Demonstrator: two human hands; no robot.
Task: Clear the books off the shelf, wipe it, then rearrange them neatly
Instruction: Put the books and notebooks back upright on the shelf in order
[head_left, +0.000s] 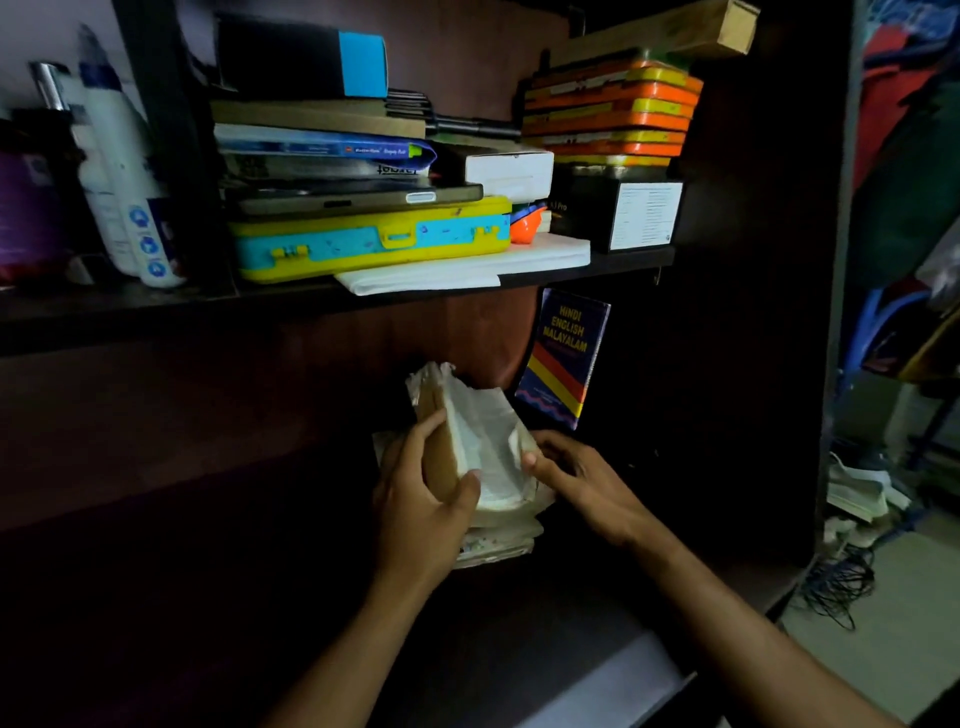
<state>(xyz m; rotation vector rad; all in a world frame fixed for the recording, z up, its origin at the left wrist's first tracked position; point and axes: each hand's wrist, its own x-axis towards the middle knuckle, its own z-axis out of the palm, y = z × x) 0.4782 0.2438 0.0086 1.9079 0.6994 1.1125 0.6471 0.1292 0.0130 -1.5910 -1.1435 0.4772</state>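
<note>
Leaning between both hands, a plastic-wrapped book (470, 441) stands tilted on a low stack of books (498, 543) on the dark lower shelf (208, 545). The left hand (421, 499) grips its brown cover, thumb on the page edge; the right hand (576, 470) pinches its far side. Just beyond the right hand stands a blue dictionary (569, 358).

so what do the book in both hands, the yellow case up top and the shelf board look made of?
Book in both hands: paper, tan card cover, under a clear glossy plastic wrap that crinkles and glares. Yellow case: moulded plastic, smooth, with clip latches, scuffed. Shelf board: dark wood-look laminate, probably; too dim to be sure.
</note>
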